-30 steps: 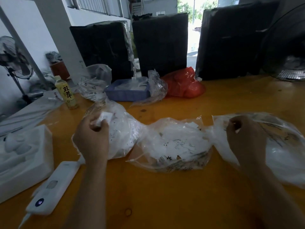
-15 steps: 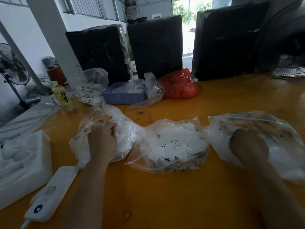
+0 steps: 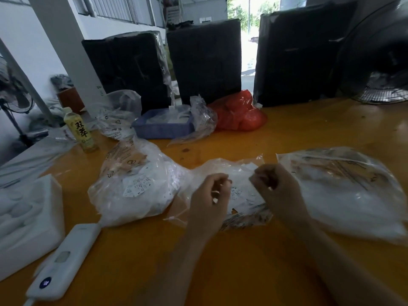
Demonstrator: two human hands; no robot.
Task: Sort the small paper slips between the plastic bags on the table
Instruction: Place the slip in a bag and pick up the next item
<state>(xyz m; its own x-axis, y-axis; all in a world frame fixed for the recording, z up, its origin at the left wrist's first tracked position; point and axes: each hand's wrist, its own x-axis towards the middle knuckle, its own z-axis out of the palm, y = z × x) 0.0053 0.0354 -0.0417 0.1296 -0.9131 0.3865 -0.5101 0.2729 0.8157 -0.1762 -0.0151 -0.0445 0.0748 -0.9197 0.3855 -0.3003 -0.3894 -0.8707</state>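
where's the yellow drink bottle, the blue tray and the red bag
yellow drink bottle [image 3: 80, 131], head view, on its label with dark characters
blue tray [image 3: 162, 131], head view, on its front wall
red bag [image 3: 239, 115], head view, on the middle of its bulging front

The desk [image 3: 287, 133] was glossy orange. Clear plastic bags [image 3: 136, 191] held white slips [image 3: 138, 187] printed in black (tiny text). Behind sat a blue tray [image 3: 163, 130], a red bag [image 3: 239, 113] and a yellow bottle [image 3: 80, 131].
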